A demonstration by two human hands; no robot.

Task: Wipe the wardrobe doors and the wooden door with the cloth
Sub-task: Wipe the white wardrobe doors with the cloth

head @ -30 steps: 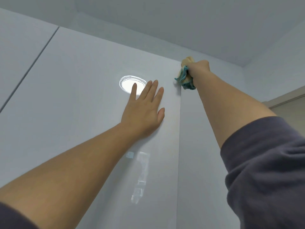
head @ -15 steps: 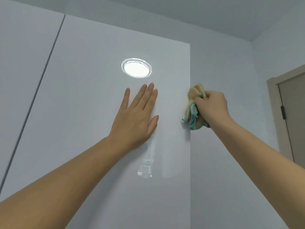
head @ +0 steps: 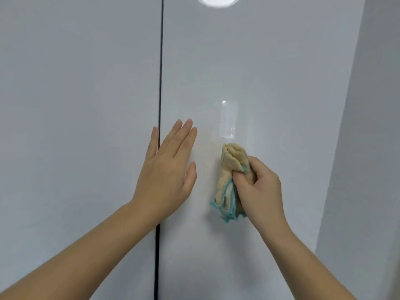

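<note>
Glossy grey wardrobe doors point(head: 270, 83) lay bare beyond flat, spread left hand point(head: 166, 172) fingers; right hand point(head: 258, 191) fingers gripped bunched cloth point(head: 229, 180), dark door gap point(head: 159, 83) under left fingers.

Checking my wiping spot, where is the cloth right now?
In the head view, the cloth is bunched in the right hand, against the right wardrobe door.

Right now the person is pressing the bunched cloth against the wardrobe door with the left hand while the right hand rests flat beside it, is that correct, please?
Not quite: the hands are swapped. The head view shows the right hand pressing the bunched cloth against the wardrobe door, while the left hand rests flat beside it.
</note>
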